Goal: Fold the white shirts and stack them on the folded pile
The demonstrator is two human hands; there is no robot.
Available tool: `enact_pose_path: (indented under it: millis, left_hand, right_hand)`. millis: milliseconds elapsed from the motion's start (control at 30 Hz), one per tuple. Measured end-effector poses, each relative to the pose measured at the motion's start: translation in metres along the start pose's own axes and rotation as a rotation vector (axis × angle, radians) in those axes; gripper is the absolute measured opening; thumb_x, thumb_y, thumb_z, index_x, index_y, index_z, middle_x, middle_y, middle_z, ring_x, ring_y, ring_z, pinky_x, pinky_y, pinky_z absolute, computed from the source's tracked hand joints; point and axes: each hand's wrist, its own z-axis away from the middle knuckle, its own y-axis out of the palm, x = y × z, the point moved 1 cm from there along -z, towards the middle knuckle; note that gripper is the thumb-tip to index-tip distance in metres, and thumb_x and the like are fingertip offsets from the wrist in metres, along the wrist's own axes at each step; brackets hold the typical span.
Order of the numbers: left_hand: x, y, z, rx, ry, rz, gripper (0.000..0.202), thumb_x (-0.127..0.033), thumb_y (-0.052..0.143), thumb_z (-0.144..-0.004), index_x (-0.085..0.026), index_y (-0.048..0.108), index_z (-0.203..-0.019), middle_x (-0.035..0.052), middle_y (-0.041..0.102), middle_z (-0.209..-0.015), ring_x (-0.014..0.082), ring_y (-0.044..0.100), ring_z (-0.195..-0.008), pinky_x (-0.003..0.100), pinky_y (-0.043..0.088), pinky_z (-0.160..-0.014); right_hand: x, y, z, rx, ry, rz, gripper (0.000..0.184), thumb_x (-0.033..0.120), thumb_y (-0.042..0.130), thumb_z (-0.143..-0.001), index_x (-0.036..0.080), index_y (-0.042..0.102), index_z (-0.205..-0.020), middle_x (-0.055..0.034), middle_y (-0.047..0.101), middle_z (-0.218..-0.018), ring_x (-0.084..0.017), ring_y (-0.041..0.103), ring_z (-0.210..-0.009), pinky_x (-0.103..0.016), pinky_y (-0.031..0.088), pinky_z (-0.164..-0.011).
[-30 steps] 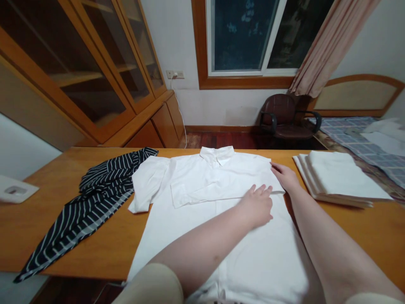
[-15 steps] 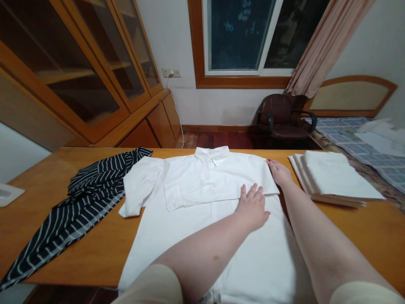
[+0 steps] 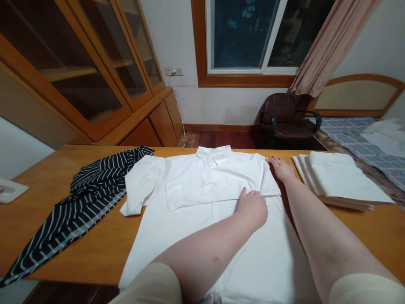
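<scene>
A white collared shirt (image 3: 196, 219) lies flat on the wooden table (image 3: 79, 249), collar at the far side, its right sleeve folded across the chest. My left hand (image 3: 252, 207) rests at the lower edge of that folded part. Its fingers are curled onto the cloth and the thumb points up. My right hand (image 3: 281, 168) lies flat with fingers stretched on the shirt's right shoulder edge, touching cloth and table. The shirt's left sleeve (image 3: 139, 190) is spread out to the left.
A black and white striped garment (image 3: 79, 202) is heaped on the table's left. A stack of folded white cloths (image 3: 338, 177) sits at the right. A white object (image 3: 8, 190) is at the far left edge. Beyond stand a brown chair (image 3: 284, 116), a cabinet and a bed.
My left hand's fingers were spread flat on the shirt and are now curled at the fold's edge. My right hand has slid slightly farther up the shoulder edge.
</scene>
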Motion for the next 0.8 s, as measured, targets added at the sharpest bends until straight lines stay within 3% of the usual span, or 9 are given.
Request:
enact_pose_path:
  millis: [133,233,300,433,533,667,800]
  left_hand:
    - [0.001,0.004,0.002,-0.052,-0.01,-0.025,0.036,-0.033,0.046,-0.087,-0.014,0.059,-0.115,0.0127,0.058,-0.12,0.0235,0.052,-0.104,0.049,0.028,-0.104]
    - [0.002,0.007,0.003,-0.086,0.033,-0.071,0.047,-0.039,0.048,-0.086,-0.017,0.051,-0.127,0.01,0.036,-0.147,0.0256,0.048,-0.108,0.048,0.032,-0.101]
    - [0.002,0.01,0.003,-0.076,0.094,-0.091,0.048,-0.039,0.046,-0.086,-0.018,0.05,-0.129,0.0069,0.031,-0.151,0.026,0.046,-0.112,0.048,0.031,-0.103]
    - [0.002,0.011,0.003,-0.086,0.148,-0.076,0.042,-0.037,0.043,-0.088,-0.016,0.057,-0.122,0.0079,0.045,-0.14,0.0269,0.038,-0.122,0.053,0.018,-0.11]
    - [0.001,0.005,0.003,-0.128,0.086,-0.03,0.039,-0.034,0.044,-0.088,-0.014,0.059,-0.117,0.0107,0.054,-0.129,0.0262,0.036,-0.124,0.056,0.013,-0.112]
    - [0.002,-0.005,0.0,-0.097,-0.078,0.032,0.035,-0.032,0.043,-0.089,-0.013,0.062,-0.111,0.0109,0.061,-0.112,0.0231,0.048,-0.109,0.054,0.016,-0.111]
    - [0.007,-0.007,-0.002,-0.088,-0.134,0.024,0.031,-0.032,0.044,-0.088,-0.013,0.065,-0.101,0.0096,0.062,-0.101,0.0232,0.051,-0.101,0.051,0.021,-0.109]
  right_hand:
    - [0.001,0.001,-0.001,-0.029,-0.025,0.082,0.05,0.051,0.027,-0.093,0.034,0.054,-0.131,-0.0028,0.039,-0.147,-0.029,0.031,-0.135,-0.058,0.019,-0.107]
    - [0.002,0.002,0.0,-0.042,-0.032,0.133,0.057,0.06,0.038,-0.087,0.031,0.049,-0.135,-0.0051,0.039,-0.147,-0.03,0.031,-0.135,-0.059,0.019,-0.107]
    - [0.002,0.003,0.0,-0.04,-0.033,0.129,0.057,0.06,0.04,-0.086,0.031,0.05,-0.134,-0.0045,0.038,-0.147,-0.03,0.031,-0.135,-0.059,0.019,-0.107]
    - [-0.002,0.002,-0.003,-0.039,-0.015,0.075,0.053,0.054,0.042,-0.087,0.03,0.051,-0.133,-0.0032,0.039,-0.147,-0.029,0.031,-0.135,-0.057,0.018,-0.108]
    - [-0.004,0.002,-0.005,-0.025,-0.005,0.036,0.05,0.05,0.043,-0.087,0.03,0.052,-0.133,-0.0031,0.038,-0.147,-0.03,0.03,-0.136,-0.058,0.017,-0.109]
    - [-0.003,0.002,-0.006,-0.022,0.002,0.012,0.047,0.046,0.041,-0.089,0.031,0.052,-0.132,-0.0027,0.038,-0.147,-0.029,0.029,-0.136,-0.057,0.015,-0.109]
    - [-0.004,0.002,-0.005,-0.056,-0.003,-0.044,0.045,0.047,0.045,-0.087,0.029,0.058,-0.127,-0.0041,0.042,-0.145,-0.03,0.031,-0.135,-0.057,0.015,-0.11]
